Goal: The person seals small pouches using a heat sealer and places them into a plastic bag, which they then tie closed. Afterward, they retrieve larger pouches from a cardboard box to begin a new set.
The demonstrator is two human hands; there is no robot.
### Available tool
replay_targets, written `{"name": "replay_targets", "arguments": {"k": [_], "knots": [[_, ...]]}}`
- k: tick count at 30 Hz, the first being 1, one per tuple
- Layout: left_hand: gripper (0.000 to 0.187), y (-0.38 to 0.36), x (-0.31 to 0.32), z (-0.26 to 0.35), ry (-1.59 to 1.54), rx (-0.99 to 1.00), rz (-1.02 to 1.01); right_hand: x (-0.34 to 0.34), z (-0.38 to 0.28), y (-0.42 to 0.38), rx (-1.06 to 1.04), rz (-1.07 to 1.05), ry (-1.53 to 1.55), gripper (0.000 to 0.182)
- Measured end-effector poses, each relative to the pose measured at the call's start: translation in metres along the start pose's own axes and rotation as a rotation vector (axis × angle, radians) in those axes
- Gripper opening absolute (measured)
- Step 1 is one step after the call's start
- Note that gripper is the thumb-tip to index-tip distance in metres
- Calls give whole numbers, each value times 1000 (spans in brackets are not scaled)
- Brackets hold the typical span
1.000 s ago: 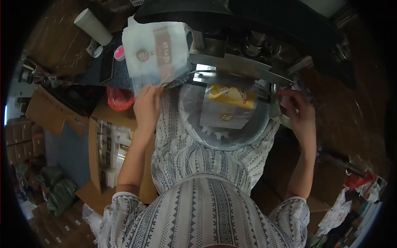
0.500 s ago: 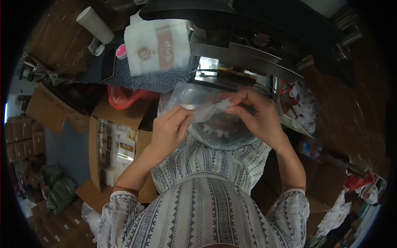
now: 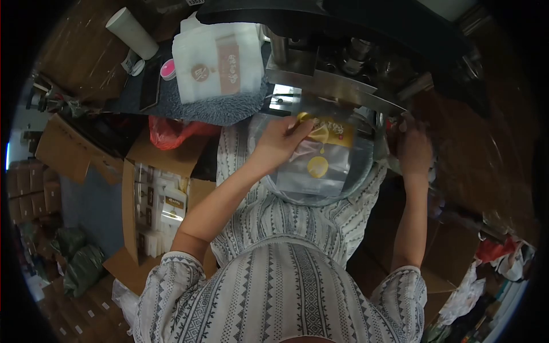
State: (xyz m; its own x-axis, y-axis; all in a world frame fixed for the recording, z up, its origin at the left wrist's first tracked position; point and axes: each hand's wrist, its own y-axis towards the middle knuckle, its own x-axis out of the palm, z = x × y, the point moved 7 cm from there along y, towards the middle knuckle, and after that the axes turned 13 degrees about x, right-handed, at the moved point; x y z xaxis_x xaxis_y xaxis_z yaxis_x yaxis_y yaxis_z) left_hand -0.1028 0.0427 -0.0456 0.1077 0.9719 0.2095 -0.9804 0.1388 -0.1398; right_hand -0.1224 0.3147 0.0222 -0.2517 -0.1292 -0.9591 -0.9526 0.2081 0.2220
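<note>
My left hand pinches the upper left edge of a clear plastic pouch printed in gold and yellow. The pouch lies flat over a round clear basin on my lap, below the metal bar of a machine. Off to the right, my right hand is over an open bag that held small white plastic pieces in the earlier frame. That hand is smeared by motion and its fingers are hidden, so what it touches cannot be made out.
A stack of white printed pouches lies on a grey fluffy cloth at upper left, beside a pink-topped round tin. A cardboard box of packed pouches stands at left. A red plastic bag hangs behind it.
My right hand has left the pouch and moved right to the open bag. My left hand has moved right with the pouch, which now faces up with its gold print showing.
</note>
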Motion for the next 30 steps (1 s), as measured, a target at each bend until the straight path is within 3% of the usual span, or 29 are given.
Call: {"name": "replay_targets", "arguments": {"k": [1,3,5,6,7,9,10,11,13,16,20,22,23,25,29,30], "knots": [[25,4,-19,27,306,269,101,12,6,6,62,-23,-170,20],[43,4,-55,94,1012,761,311,11,7,7,92,-94,-74,20],[58,12,-86,69,1671,703,400,5,-2,5,100,-161,46,20],[63,3,-80,51,1781,698,319,-2,-5,3,55,-166,122,20],[63,-10,-83,56,1802,709,347,-6,-7,5,15,-168,196,20],[60,-19,-82,52,1568,662,93,-9,0,5,-13,-151,197,18],[42,-26,-90,63,1577,605,178,-11,3,1,-35,-158,168,16],[42,-32,-95,66,1575,602,181,-14,5,-1,-39,-159,166,16],[21,-44,-109,71,1409,505,272,-12,8,-6,119,-487,793,13],[9,-68,-80,91,1240,655,330,-27,-16,-16,16,-587,813,15],[12,-78,-45,102,1156,716,284,-55,-82,-32,-11,-462,955,22],[12,-80,-35,108,1156,748,249,-67,-110,-36,-281,-380,769,22],[12,-80,-31,109,1153,751,243,-65,-114,-35,-276,-376,767,22],[12,-82,-21,112,1179,804,183,-77,-131,-43,-599,-212,720,24],[9,-78,-3,102,1142,800,-37,-65,-135,-47,-626,-438,749,27],[7,-72,-1,89,1052,715,-109,-55,-131,-43,-510,-545,824,26]]}}
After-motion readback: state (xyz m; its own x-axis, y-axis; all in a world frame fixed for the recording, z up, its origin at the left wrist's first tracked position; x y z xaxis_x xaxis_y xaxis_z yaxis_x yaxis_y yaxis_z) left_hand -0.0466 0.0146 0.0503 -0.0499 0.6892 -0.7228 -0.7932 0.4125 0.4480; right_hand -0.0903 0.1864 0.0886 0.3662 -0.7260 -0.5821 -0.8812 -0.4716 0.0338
